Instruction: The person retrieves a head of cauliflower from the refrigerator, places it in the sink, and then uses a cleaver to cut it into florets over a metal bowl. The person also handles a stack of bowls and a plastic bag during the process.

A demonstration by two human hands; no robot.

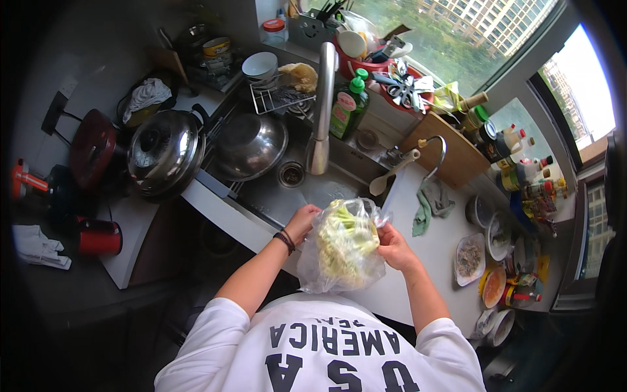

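Note:
A pale green and cream cauliflower (340,240) sits inside a clear plastic bag (313,264), close to my body at the front edge of the counter. On the bag's left side, my left hand (302,224) grips the plastic near its upper edge. My right hand (393,246) pinches the bag on the right, thumb and fingers together. Beyond the bag lies the steel sink (323,201), with a drain (291,174) and a tall faucet (323,108) above it.
An upturned metal bowl (250,144) is in the sink's left part. A lidded pan (166,149) stands further left. Dish soap (349,105) stands behind the faucet. A wooden spoon (394,171) lies at the sink's right edge; cloths (433,203), a meat tray (469,259) and bottles occupy the right counter.

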